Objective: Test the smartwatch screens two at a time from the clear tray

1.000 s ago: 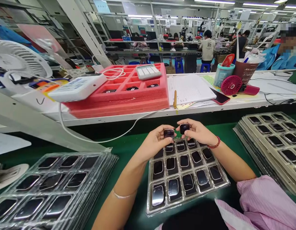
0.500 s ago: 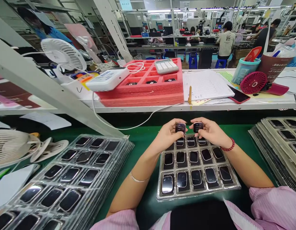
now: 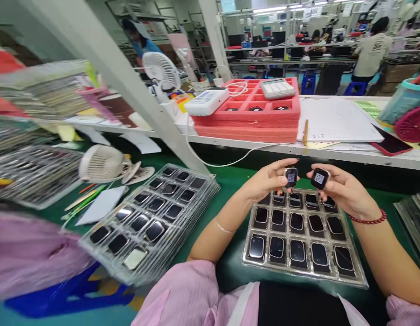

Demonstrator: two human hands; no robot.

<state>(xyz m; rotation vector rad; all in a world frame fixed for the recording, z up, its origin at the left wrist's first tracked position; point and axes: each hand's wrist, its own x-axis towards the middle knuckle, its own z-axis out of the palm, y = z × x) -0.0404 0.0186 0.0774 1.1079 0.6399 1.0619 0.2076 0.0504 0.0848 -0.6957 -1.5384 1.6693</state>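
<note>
My left hand point(image 3: 269, 181) pinches a small black watch body point(image 3: 291, 177) with a lit square screen. My right hand point(image 3: 339, 188), with a red bead bracelet at the wrist, grips a second watch body point(image 3: 319, 178) the same way. Both are held side by side just above the far edge of a clear plastic tray point(image 3: 352, 281) that lies on the green mat in front of me. The tray holds several dark watch bodies in rows.
A stack of similar filled trays point(image 3: 152, 222) lies to my left, with a small white fan point(image 3: 101, 164) and pencils beyond. A raised shelf holds red foam trays point(image 3: 250, 122), a calculator point(image 3: 277, 88), papers point(image 3: 335, 120) and a phone point(image 3: 390, 145). Other people work at benches behind.
My view has swung to the left, showing more of the left bench. Both hands keep their watch bodies, now held slightly further apart with the screens turned up and lit.
</note>
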